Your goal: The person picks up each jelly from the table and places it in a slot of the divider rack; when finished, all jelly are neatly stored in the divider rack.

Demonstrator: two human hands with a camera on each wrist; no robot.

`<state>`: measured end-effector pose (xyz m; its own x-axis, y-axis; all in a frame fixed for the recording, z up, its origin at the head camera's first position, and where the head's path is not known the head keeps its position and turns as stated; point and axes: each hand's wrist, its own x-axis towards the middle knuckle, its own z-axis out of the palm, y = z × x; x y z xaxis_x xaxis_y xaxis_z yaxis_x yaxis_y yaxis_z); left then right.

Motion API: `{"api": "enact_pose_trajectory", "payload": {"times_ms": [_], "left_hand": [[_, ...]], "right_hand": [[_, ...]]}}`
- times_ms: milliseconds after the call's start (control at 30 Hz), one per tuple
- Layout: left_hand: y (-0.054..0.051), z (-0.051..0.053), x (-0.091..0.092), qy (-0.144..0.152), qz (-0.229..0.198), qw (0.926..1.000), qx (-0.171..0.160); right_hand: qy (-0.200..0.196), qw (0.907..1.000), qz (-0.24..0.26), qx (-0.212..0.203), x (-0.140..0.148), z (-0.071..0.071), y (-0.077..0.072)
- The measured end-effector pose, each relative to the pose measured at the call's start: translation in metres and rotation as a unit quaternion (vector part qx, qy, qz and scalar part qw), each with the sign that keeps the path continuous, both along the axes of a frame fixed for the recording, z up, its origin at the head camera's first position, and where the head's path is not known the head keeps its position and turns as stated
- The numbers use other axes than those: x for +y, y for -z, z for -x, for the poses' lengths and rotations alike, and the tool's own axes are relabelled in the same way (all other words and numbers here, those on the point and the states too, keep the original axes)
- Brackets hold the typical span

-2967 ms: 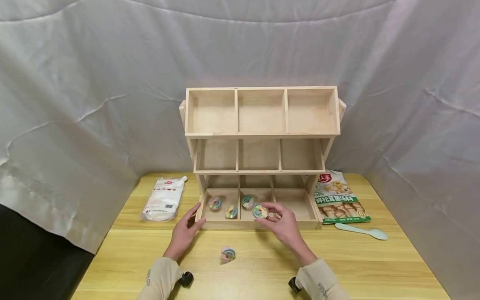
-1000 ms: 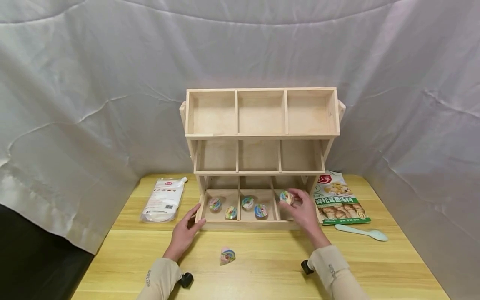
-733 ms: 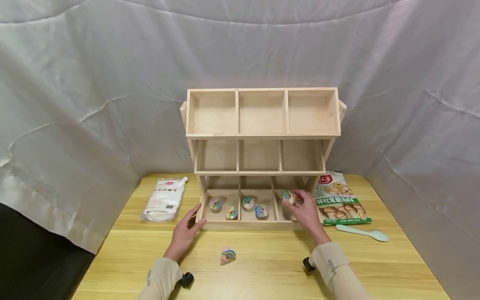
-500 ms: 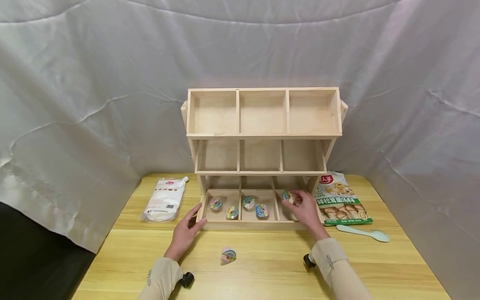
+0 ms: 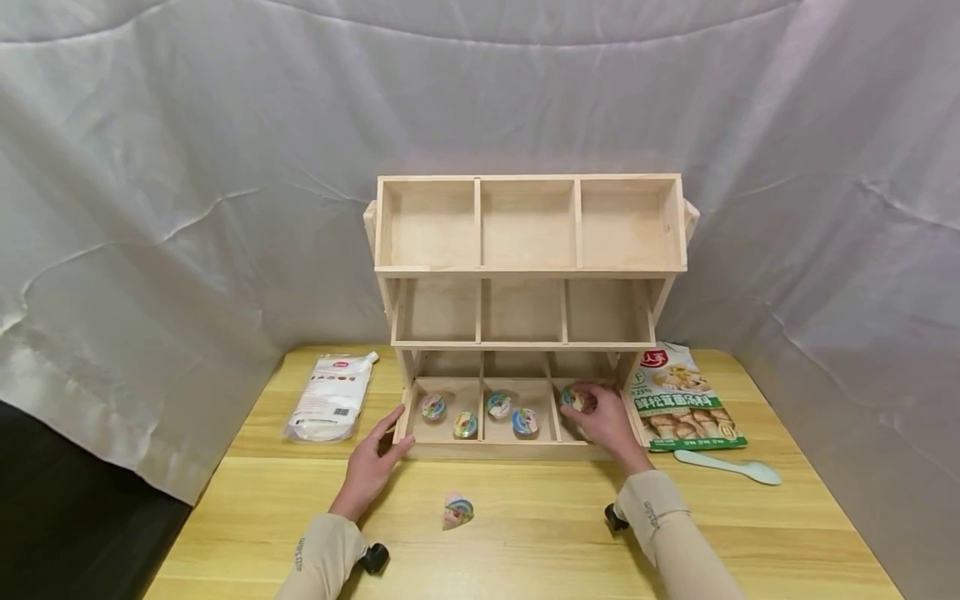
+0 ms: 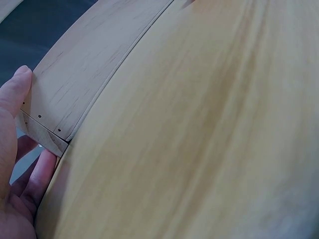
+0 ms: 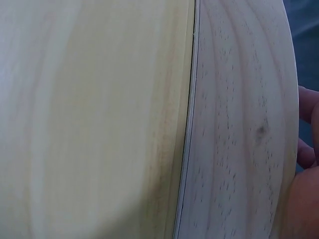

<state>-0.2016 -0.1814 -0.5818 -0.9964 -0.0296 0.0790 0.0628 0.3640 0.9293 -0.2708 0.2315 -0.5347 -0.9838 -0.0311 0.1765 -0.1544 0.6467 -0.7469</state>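
Note:
My right hand pinches a small jelly cup with a colourful printed lid, low in the bottom-right compartment of a three-tier wooden rack. At the rack's lower left corner, my left hand grips the wood between thumb and fingers; the left wrist view has the thumb at the front panel's edge and fingers beside the end. Two jelly cups sit in the bottom-left compartment, and two more in the bottom-middle one. Another cup lies tipped on its side on the table.
Left of the rack lies a white spouted pouch. A green-and-white food packet with mushroom pictures and a pale green spoon lie to the right. Grey cloth hangs behind and at both sides of the wooden table.
My right hand has left a cup in the bottom-middle compartment and carried another into the bottom-right one, lowering it there. My left hand keeps its place on the corner.

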Motion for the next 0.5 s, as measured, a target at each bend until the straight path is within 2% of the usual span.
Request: {"api": "enact_pose_trajectory", "payload": {"times_ms": [133,167,500], "left_hand": [[0.0001,-0.0001,-0.0004,-0.002,0.002,1.0000,-0.004],[0.0041,0.0016,-0.0018,-0.002,0.004,1.0000,0.000],[0.0028,0.0000,-0.0022,-0.001,0.001,1.0000,0.001]], "right_hand": [[-0.011,0.9998,-0.017,-0.005,0.0000,-0.0002,-0.0004],[-0.012,0.9996,-0.023,-0.007,0.0001,-0.0003,-0.0007],[-0.022,0.9974,-0.062,-0.031,0.0004,-0.0001,-0.0014]]}}
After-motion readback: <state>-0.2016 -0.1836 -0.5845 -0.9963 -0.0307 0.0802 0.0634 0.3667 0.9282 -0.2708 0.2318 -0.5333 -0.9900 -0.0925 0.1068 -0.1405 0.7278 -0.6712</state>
